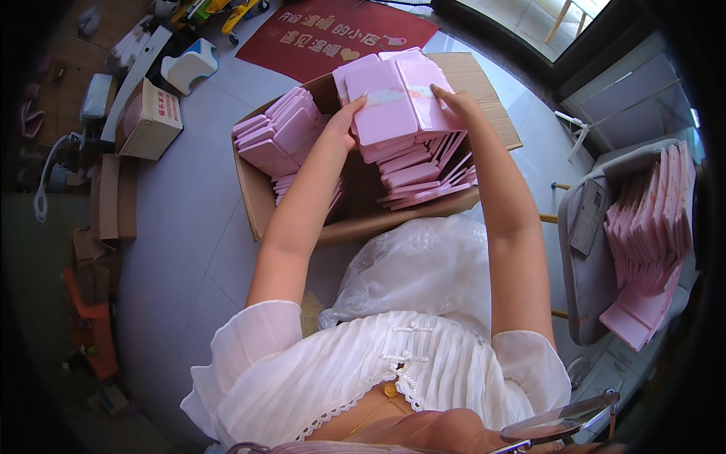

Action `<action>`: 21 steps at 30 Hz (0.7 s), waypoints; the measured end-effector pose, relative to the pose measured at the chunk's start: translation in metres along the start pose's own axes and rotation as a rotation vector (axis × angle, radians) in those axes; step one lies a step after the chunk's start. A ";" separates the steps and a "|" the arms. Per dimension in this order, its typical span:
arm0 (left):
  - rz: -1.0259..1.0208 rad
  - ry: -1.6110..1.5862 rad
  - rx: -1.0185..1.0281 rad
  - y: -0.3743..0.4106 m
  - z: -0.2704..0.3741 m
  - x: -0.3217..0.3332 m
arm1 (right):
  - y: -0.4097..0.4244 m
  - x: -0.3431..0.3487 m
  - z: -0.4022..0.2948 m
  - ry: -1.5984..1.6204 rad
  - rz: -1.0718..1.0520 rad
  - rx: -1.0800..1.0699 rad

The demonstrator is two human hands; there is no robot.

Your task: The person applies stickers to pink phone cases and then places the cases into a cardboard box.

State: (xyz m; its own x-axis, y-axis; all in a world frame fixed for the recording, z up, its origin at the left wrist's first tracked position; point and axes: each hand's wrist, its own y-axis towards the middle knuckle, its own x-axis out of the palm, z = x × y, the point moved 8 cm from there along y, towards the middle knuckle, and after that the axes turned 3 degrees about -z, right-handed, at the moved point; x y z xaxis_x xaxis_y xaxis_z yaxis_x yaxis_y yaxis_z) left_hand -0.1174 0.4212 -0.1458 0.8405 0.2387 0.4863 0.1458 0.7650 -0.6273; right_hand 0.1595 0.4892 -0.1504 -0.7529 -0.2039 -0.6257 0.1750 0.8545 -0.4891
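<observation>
A large cardboard box [497, 97] stands before me with its right flap folded outward. Pink flat packets [381, 102], seemingly boxes or cards, lie in a pile at its right side, the top ones side by side. My left hand [345, 122] grips the left edge of the top packets, thumb on their face. At their right edge my right hand [457, 103] holds on, thumb on top and the other fingers partly hidden. More pink packets [283, 130] are stacked in the box's left side, partly behind my left forearm. Whether the held packets touch the pile below cannot be told.
On the right, a grey chair [584, 272] bears pink packets [652, 227] and a dark flat device [589, 218]. A translucent plastic bag [420, 267] lies between me and the box. Beyond are a red mat [334, 34], a white stool [190, 65] and a smaller carton [148, 122].
</observation>
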 end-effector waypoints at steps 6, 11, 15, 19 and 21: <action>-0.142 -0.204 0.094 0.005 -0.001 -0.011 | -0.024 -0.017 -0.030 0.248 -0.027 -0.183; -0.193 -0.308 0.045 -0.005 -0.003 -0.017 | -0.032 -0.013 -0.038 0.112 0.002 -0.206; -0.127 -0.299 0.111 -0.001 -0.004 -0.027 | -0.030 -0.008 -0.045 0.183 -0.055 -0.231; -0.130 -0.179 0.287 -0.017 -0.009 -0.017 | -0.028 -0.004 -0.046 0.172 0.041 -0.287; -0.153 -0.175 0.289 -0.036 -0.013 -0.008 | -0.029 -0.007 -0.047 0.219 -0.035 -0.326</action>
State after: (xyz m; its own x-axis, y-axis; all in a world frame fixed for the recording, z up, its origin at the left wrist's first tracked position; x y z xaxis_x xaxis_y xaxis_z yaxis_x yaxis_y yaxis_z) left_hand -0.1228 0.3840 -0.1351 0.7148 0.1883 0.6735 0.0879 0.9312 -0.3536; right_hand 0.1299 0.4882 -0.1028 -0.8785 -0.1593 -0.4503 -0.0376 0.9629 -0.2673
